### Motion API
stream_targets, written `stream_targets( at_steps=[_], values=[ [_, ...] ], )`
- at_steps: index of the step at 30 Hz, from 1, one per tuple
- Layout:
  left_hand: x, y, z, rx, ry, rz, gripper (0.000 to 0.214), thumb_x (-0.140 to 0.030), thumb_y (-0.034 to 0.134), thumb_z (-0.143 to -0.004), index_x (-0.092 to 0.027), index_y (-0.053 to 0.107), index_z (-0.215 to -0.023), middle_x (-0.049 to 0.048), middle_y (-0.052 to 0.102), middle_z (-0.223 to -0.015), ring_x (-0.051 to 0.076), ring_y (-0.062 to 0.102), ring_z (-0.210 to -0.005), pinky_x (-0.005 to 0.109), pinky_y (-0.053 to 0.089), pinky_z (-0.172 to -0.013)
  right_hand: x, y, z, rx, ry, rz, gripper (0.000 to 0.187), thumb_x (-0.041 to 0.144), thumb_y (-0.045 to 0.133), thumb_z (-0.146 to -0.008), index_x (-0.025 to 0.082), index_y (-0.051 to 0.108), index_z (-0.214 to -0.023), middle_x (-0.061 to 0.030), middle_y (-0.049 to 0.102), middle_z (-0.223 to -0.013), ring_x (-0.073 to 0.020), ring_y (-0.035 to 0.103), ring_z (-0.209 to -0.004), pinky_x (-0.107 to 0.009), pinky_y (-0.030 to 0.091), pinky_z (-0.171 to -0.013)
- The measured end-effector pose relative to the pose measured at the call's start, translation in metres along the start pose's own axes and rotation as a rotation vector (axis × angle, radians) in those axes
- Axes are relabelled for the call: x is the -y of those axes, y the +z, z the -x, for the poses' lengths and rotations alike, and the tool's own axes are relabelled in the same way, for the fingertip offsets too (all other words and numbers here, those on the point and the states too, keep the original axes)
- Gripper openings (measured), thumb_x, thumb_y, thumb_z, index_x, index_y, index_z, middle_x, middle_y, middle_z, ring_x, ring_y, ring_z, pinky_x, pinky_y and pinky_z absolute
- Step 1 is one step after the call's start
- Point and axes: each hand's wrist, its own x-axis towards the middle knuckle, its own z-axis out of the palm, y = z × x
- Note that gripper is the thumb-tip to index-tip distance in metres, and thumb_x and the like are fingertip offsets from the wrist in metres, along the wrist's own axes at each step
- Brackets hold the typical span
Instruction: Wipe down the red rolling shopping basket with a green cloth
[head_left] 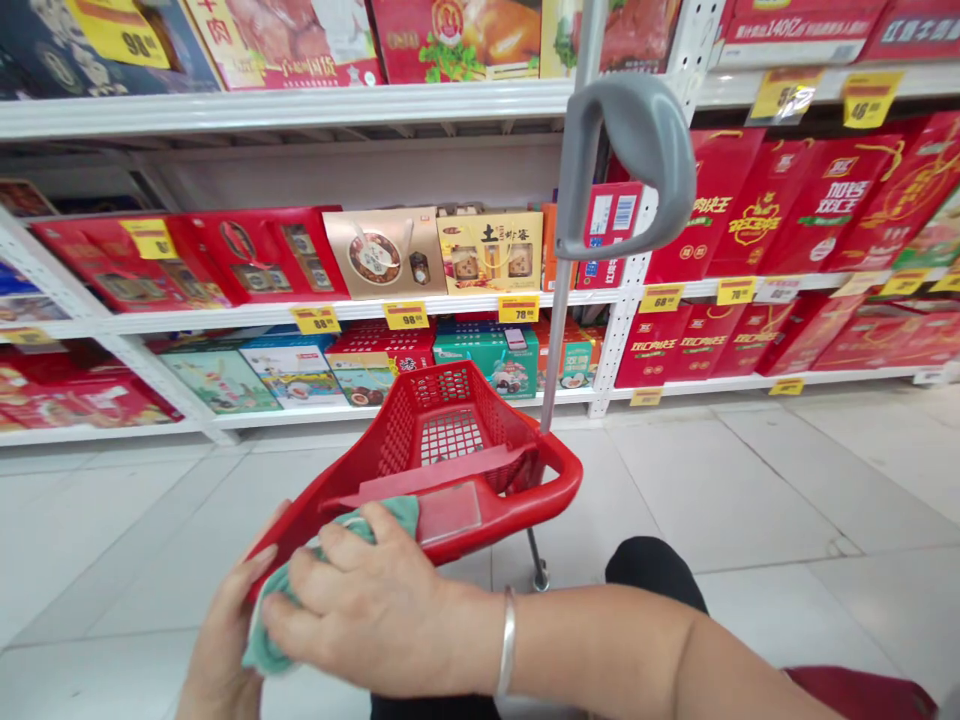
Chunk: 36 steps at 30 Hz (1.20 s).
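The right hand [367,610] and left hand [221,630] had their fingers [337,545] clamped on a green cloth [386,518] against the rim of a red shopping basket [555,490], facing shelves of gift boxes [225,318] above a tiled floor [712,490].

Hands: 2, a left hand [221,640] and a right hand [367,610]
Cloths: 1, a green cloth [266,645]
Baskets: 1, a red basket [450,440]
Handles: 1, a gray handle [630,160]
Poles: 1, a metal pole [555,340]
Casters: 1, a caster [540,575]
Bangles: 1, a silver bangle [507,640]
Shelf levels: 3 shelf levels [300,108]
Yellow price tags: about 15 yellow price tags [405,315]
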Motion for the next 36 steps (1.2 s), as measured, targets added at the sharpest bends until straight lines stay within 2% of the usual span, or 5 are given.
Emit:
stream_targets(
  at_steps=[7, 14, 24, 31, 36],
  values=[
    [-0.009, 0.005, -0.005, 0.101, -0.069, 0.081, 0.069, -0.042, 0.085, -0.05, -0.022, 0.078, -0.116, 0.0063, 0.082, -0.111, 0.037, 0.066, -0.125, 0.041, 0.058, -0.103, -0.009, -0.016, 0.032, 0.042, 0.067, 0.002, 0.021, 0.022, 0.047, -0.109, 0.025, 0.067, -0.117, -0.003, 0.069, -0.124, -0.0193, 0.06, -0.108, -0.042, 0.047, -0.094],
    [-0.004, -0.002, -0.011, 0.108, -0.045, 0.029, 0.062, -0.045, 0.084, -0.053, -0.021, 0.079, -0.109, 0.008, 0.08, -0.116, 0.036, 0.064, -0.129, 0.035, 0.059, -0.099, -0.035, -0.034, 0.082, -0.085, 0.197, -0.051, 0.024, 0.019, 0.054, -0.105, 0.026, 0.067, -0.123, -0.0015, 0.073, -0.124, -0.0211, 0.06, -0.115, -0.043, 0.043, -0.096],
    [-0.011, 0.004, -0.004, 0.091, -0.075, 0.034, 0.065, -0.045, 0.084, -0.047, -0.021, 0.08, -0.107, 0.0062, 0.082, -0.111, 0.032, 0.07, -0.117, 0.028, 0.061, -0.08, -0.083, -0.061, 0.143, -0.108, 0.302, -0.122, 0.042, 0.008, 0.055, -0.091, 0.023, 0.068, -0.127, -0.0084, 0.074, -0.121, -0.0259, 0.061, -0.118, -0.046, 0.045, -0.099],
    [-0.008, 0.004, -0.002, 0.088, -0.063, 0.064, 0.06, -0.044, 0.086, -0.048, -0.022, 0.081, -0.103, 0.0055, 0.082, -0.11, 0.035, 0.068, -0.122, 0.034, 0.062, -0.09, -0.093, -0.078, 0.158, 0.012, 0.361, -0.086, 0.039, 0.033, 0.068, -0.093, 0.023, 0.068, -0.131, -0.013, 0.07, -0.13, -0.0305, 0.061, -0.122, -0.052, 0.048, -0.102],
    [-0.006, 0.004, -0.002, 0.085, -0.07, 0.08, 0.062, -0.045, 0.085, -0.049, -0.022, 0.08, -0.106, 0.006, 0.081, -0.114, 0.036, 0.067, -0.123, 0.035, 0.063, -0.09, -0.082, -0.069, 0.16, -0.052, 0.41, 0.019, 0.038, 0.038, 0.075, -0.091, 0.023, 0.07, -0.126, -0.0198, 0.051, -0.155, -0.041, 0.041, -0.146, -0.064, 0.045, -0.107]
  ],
)
